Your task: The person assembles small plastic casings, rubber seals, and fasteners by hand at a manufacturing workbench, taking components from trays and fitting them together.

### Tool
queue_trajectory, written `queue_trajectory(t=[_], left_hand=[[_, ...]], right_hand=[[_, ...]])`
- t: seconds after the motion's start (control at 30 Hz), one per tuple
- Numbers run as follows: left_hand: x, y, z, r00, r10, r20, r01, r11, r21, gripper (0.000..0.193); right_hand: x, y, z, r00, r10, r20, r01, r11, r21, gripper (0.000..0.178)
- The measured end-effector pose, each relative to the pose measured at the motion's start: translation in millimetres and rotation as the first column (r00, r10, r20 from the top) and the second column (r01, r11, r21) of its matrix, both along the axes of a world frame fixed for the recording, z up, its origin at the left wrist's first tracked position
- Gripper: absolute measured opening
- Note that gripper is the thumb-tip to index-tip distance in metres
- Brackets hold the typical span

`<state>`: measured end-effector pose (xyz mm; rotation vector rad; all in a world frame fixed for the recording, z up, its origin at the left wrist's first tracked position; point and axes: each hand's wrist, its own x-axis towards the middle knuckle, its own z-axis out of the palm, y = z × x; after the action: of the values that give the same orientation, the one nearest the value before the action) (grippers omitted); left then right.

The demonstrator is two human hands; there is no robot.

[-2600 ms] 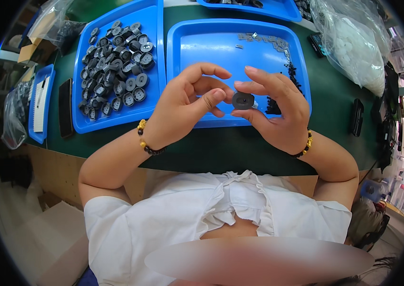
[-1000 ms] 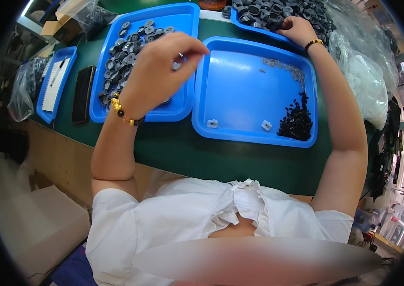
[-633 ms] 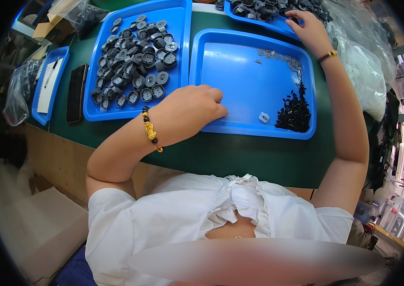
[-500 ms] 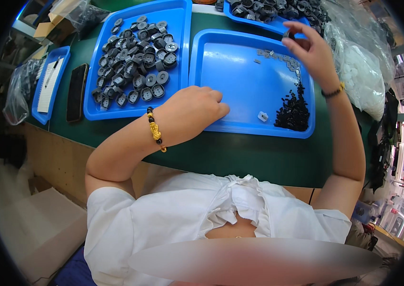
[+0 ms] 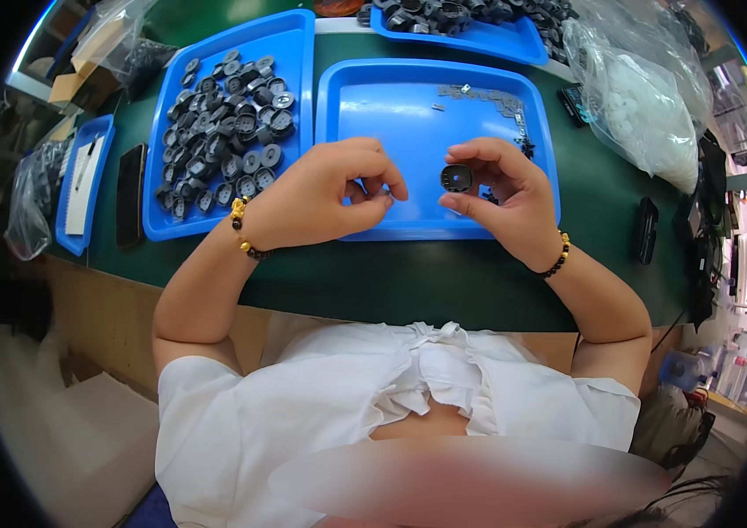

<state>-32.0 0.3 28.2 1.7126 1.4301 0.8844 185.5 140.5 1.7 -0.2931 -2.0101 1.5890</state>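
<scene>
My right hand (image 5: 505,198) holds a round, hollow dark-grey plastic cap (image 5: 456,179) between thumb and fingertips, its open side showing. My left hand (image 5: 329,189) is held to its left, fingers curled and thumb near the index finger; whatever it pinches, if anything, is too small to make out. Both hands are over the near part of a blue tray (image 5: 373,75). Small grey metal-looking pieces (image 5: 501,101) lie along its far right side. Tiny black pieces (image 5: 525,146) are mostly hidden behind my right hand.
At left, another blue tray (image 5: 155,220) holds many similar caps (image 5: 232,123). Beyond it are a phone (image 5: 131,195) and a narrow tray with a notepad (image 5: 84,185). A third tray (image 5: 514,48) of dark parts stands far back. A clear bag of white pieces (image 5: 646,123) sits right.
My right hand has come back from the far tray toward me with the cap. My left hand has lifted its fingers off the tray's left edge. The whole view has shifted slightly.
</scene>
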Motion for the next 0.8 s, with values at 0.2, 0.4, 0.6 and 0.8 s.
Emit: queue_trajectory(t=[0.2, 0.4, 0.6, 0.8], left_hand=[[11, 1, -5, 0.870, 0.144, 0.471, -0.023, 0.967, -0.253, 0.015], [15, 4, -16, 0.752, 0.271, 0.601, -0.052, 0.933, -0.356, 0.018], [36, -4, -10, 0.674, 0.216, 0.706, 0.008, 0.954, -0.299, 0.013], [34, -9, -11, 0.658, 0.152, 0.737, 0.074, 0.961, -0.265, 0.018]], right_hand=[[-1, 2, 2, 0.997, 0.072, -0.018, -0.071, 0.995, 0.071, 0.032], [3, -1, 8, 0.994, 0.073, 0.081, -0.061, 0.988, -0.143, 0.025], [6, 2, 9, 0.996, 0.085, 0.041, -0.092, 0.974, 0.205, 0.013], [9, -6, 12, 0.987, 0.051, 0.155, -0.078, 0.982, 0.172, 0.018]])
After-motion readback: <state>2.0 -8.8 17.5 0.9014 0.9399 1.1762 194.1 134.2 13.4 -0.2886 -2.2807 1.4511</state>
